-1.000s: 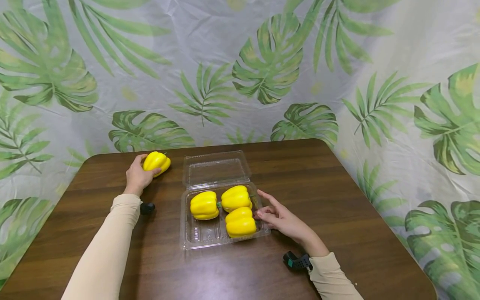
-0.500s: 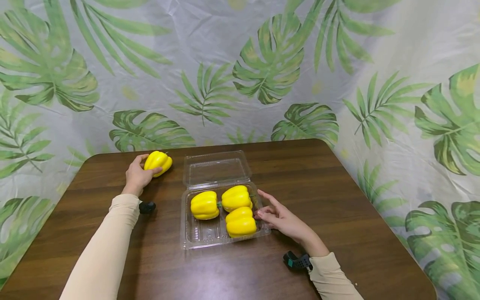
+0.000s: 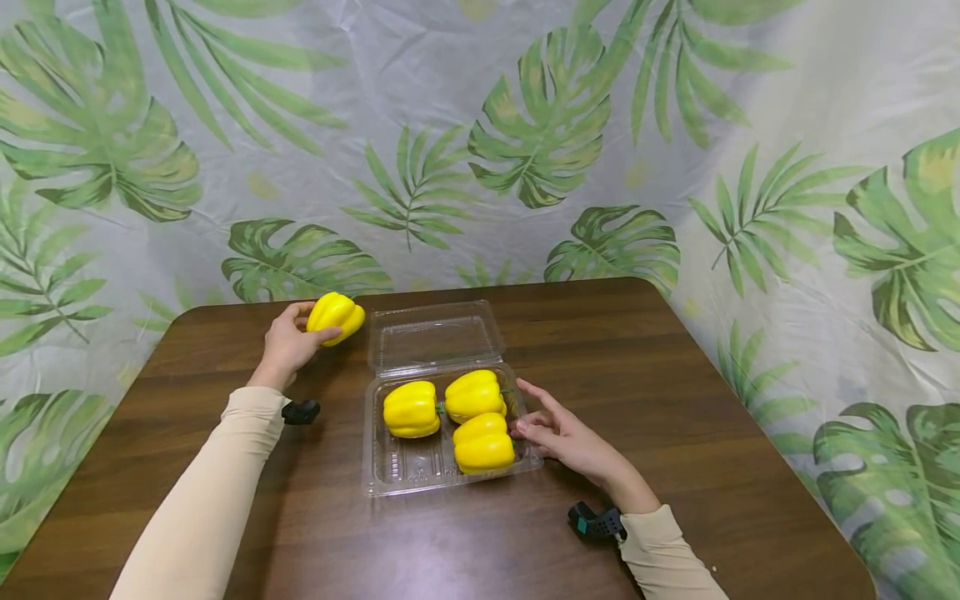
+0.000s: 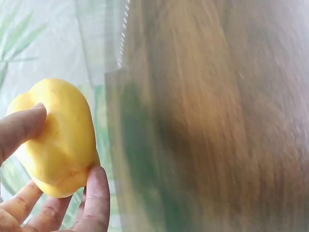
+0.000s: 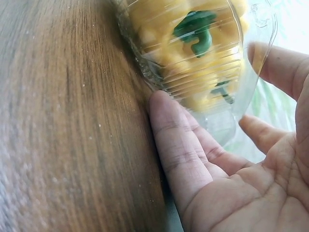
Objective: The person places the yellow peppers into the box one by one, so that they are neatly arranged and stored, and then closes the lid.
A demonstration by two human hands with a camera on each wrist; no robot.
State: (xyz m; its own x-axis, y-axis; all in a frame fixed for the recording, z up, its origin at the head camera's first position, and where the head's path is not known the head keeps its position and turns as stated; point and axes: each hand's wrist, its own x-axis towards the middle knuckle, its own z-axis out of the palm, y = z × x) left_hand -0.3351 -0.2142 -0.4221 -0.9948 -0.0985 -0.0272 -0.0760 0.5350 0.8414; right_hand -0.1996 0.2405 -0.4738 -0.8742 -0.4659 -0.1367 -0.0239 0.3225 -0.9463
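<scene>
In the head view my left hand (image 3: 291, 340) holds a yellow bell pepper (image 3: 336, 317) near the back left edge of the table. The left wrist view shows the thumb across one side of that bell pepper (image 4: 60, 140) and the fingertips on its other side. A clear plastic clamshell container (image 3: 416, 485) lies with its lid folded back. Inside are three yellow bell peppers: one on the left (image 3: 412, 409), one at the back right (image 3: 475, 395) and one at the front right (image 3: 483, 443). My right hand (image 3: 573, 437) touches the container's right side with loosely extended fingers.
The clear lid (image 3: 437, 337) lies flat behind the container on the brown wooden table (image 3: 630, 358). A leaf-printed curtain (image 3: 420, 150) hangs right behind the table and along its right side. Each wrist wears a black strap device (image 3: 596, 522).
My left hand has lifted the bell pepper a little and moved it right, towards the container. The right hand and the container have stayed in place.
</scene>
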